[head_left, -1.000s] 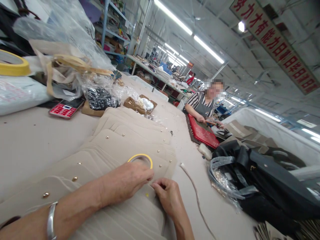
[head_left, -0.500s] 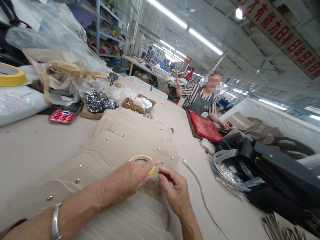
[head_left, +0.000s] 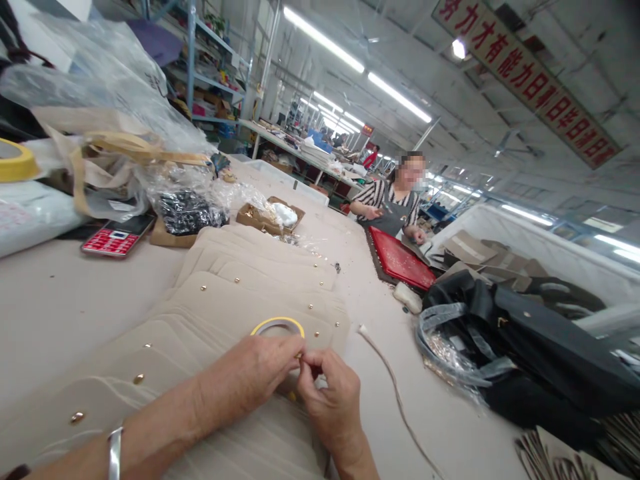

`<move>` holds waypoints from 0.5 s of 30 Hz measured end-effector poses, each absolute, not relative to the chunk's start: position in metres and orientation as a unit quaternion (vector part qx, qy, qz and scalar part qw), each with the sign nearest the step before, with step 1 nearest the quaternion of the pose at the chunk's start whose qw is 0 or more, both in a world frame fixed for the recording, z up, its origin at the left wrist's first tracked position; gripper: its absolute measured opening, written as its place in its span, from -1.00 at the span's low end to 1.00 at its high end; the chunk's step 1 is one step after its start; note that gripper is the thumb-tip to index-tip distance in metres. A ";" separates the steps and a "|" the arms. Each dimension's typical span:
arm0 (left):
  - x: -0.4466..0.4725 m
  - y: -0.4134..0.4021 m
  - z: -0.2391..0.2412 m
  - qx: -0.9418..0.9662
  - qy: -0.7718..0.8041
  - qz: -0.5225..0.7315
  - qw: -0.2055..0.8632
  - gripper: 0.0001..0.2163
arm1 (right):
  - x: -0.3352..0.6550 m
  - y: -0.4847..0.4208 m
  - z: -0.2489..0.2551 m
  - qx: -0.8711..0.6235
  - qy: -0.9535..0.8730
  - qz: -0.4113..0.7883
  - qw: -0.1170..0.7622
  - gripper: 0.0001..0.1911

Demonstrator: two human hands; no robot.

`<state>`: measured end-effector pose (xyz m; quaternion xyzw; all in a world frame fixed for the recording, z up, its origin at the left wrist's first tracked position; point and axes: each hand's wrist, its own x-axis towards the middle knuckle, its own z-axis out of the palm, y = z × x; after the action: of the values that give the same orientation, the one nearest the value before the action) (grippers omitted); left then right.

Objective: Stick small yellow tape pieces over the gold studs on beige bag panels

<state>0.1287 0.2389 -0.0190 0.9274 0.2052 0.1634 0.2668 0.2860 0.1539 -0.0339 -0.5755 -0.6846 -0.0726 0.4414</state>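
A roll of yellow tape shows behind my left hand, which is closed around its near side. My right hand is closed in a pinch, its fingertips meeting those of my left hand. A speck of yellow shows at the pinch, apparently the tape's end; the rest is hidden by the fingers. Under both hands, overlapping beige fabric pieces with gold-coloured studs lie in a fanned stack. Another bit of yellow lies below my fingers on the stack.
A cord lies right of the stack. Black bags crowd the right side, near a red tray. Opposite, a person in a striped top stands. A red-keyed calculator, an open cardboard box and plastic wrapping lie left and behind.
My hands have come together, the right fingertips closing against the left ones. The view has shifted slightly. Opposite, the person's raised hand has come down.
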 end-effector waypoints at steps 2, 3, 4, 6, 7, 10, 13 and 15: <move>0.130 0.239 -0.020 0.924 0.214 0.166 0.268 -0.87 | 0.285 0.154 -0.035 -0.579 -0.678 -0.085 0.444 -0.81; 0.130 0.238 -0.020 0.924 0.221 0.168 0.262 -0.87 | 0.284 0.153 -0.035 -0.582 -0.674 -0.081 0.448 -0.81; 0.131 0.238 -0.021 0.925 0.228 0.169 0.252 -0.87 | 0.283 0.153 -0.035 -0.587 -0.667 -0.068 0.454 -0.82; 0.131 0.236 -0.022 0.931 0.236 0.175 0.218 -0.87 | 0.282 0.152 -0.035 -0.608 -0.639 -0.008 0.471 -0.83; 0.132 0.235 -0.021 0.934 0.236 0.179 0.198 -0.87 | 0.280 0.152 -0.035 -0.625 -0.612 0.040 0.483 -0.84; 0.133 0.232 -0.021 0.943 0.226 0.202 0.140 -0.86 | 0.277 0.155 -0.037 -0.671 -0.481 0.205 0.526 -0.81; 0.135 0.230 -0.025 0.941 0.213 0.242 0.103 -0.84 | 0.276 0.161 -0.045 -0.669 -0.375 0.323 0.554 -0.72; 0.136 0.230 -0.032 0.937 0.204 0.268 0.089 -0.84 | 0.278 0.167 -0.051 -0.657 -0.346 0.361 0.565 -0.68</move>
<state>0.1365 0.2301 -0.0320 0.9374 0.2044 0.2677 0.0889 0.2780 0.1667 -0.0508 -0.6568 -0.3455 0.3607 0.5649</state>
